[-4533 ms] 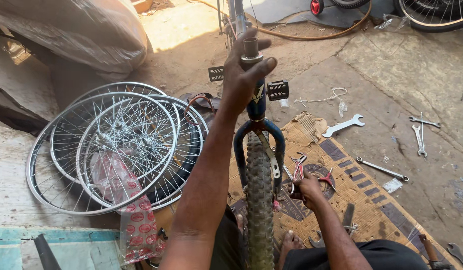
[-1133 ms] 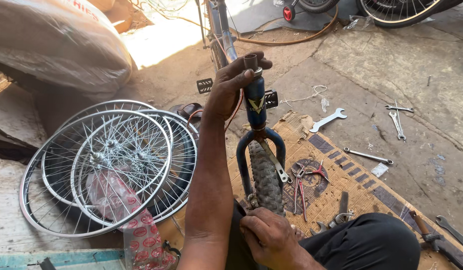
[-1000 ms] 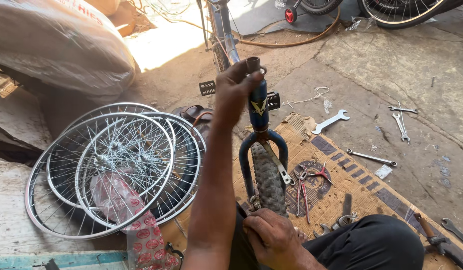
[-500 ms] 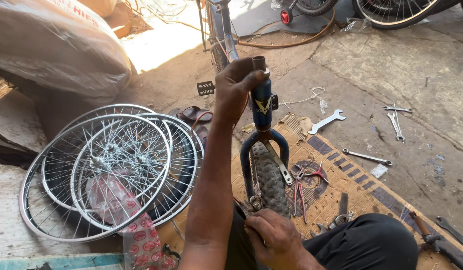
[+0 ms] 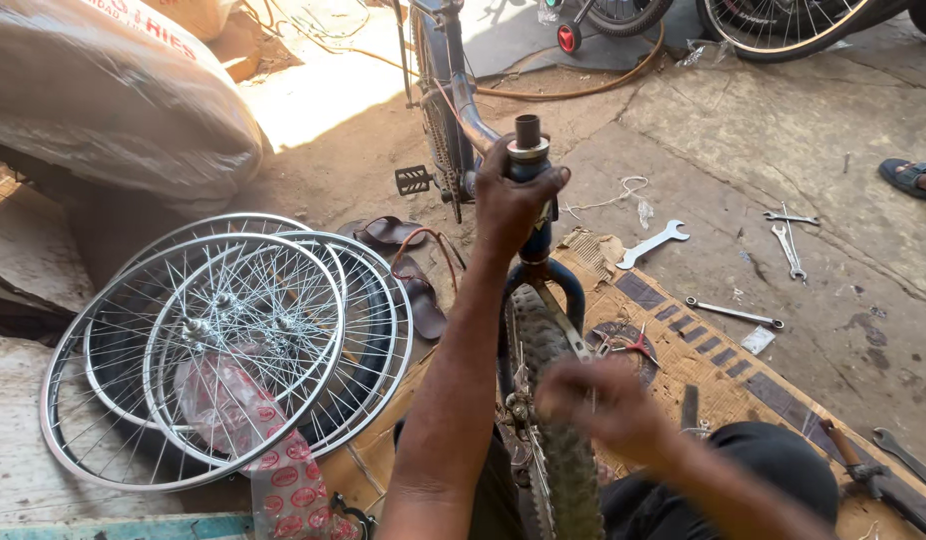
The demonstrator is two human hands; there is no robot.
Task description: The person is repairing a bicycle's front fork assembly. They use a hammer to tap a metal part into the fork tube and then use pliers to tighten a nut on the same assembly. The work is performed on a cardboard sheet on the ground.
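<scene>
Blue fork steadied upright, knobby wheel between its legs

The left hand (image 5: 511, 200) is closed around the blue fork (image 5: 531, 262) just under its steerer top; the right hand (image 5: 605, 405) – motion-blurred beside the knobby tyre (image 5: 553, 440) – hides its grip, so I cannot tell.

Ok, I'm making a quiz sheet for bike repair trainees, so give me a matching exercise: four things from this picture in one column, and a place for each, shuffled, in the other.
Things:
1. left hand
2. right hand
3. stack of spoked wheels
4. silver open-ended wrench

Places:
A. lying on the ground to the left of the fork
B. on the concrete to the right of the fork, beside the cardboard's edge
C. gripping the top of the blue fork, below the steerer tube
D. low down beside the knobby tyre, blurred

Pairs: 1-C, 2-D, 3-A, 4-B
</scene>
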